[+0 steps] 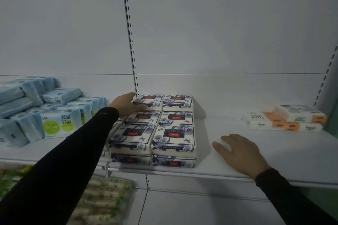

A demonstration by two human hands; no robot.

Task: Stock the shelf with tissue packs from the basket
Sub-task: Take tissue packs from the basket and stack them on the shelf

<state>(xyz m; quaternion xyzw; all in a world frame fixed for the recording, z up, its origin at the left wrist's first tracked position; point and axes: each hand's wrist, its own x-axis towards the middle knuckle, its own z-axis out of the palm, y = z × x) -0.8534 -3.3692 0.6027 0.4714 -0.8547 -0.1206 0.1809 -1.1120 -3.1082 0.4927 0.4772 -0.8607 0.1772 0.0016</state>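
Observation:
Several blue-and-white floral tissue packs [172, 136] stand stacked in two columns on the white shelf [228, 166]. My left hand [126, 105] grips the left end of the rear top pack [149, 101], thumb over its top and fingers under its side. My right hand [239, 151] rests flat on the bare shelf to the right of the stack, fingers spread, holding nothing. The basket is not in view.
Light-blue wipe packs with green labels [53, 115] are piled at the left of the shelf. White-and-orange tissue packs [285, 119] lie at the far right. A slotted upright [130, 42] rises behind the stack. Green-patterned packs [102, 199] fill the lower shelf.

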